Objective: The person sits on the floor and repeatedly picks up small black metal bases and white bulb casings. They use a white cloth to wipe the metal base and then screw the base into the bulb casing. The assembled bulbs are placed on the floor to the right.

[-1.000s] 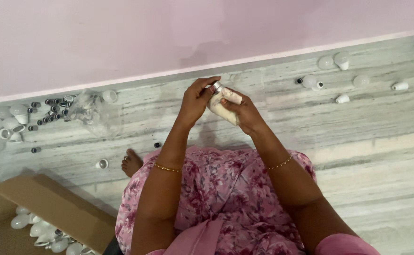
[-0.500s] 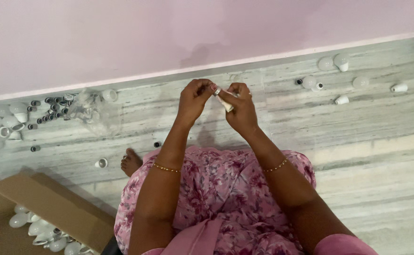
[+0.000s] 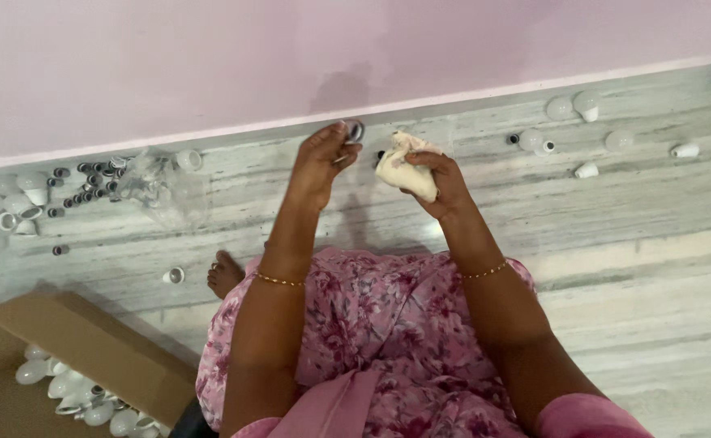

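My left hand (image 3: 323, 158) is raised over the marble floor and pinches a small silver metal cap (image 3: 355, 130) between thumb and fingertips. My right hand (image 3: 436, 174) is a short way to its right, closed around a cream-coloured cloth (image 3: 400, 169) bunched over something I cannot make out. The two hands are apart, with a gap between the cap and the cloth. Both wrists carry thin gold bangles. My lap in a pink floral dress (image 3: 372, 324) fills the lower middle of the view.
An open cardboard box (image 3: 64, 357) with white bulb parts sits at lower left. Several white bulb shells and dark caps lie at left (image 3: 15, 207) beside a clear plastic bag (image 3: 157, 191). More bulb parts (image 3: 586, 138) are scattered at upper right. A foot (image 3: 224, 276) rests on the floor.
The hands were joined on one piece; they have since separated. The left hand rose with the metal cap, and the right hand drew away to the right with the cloth.
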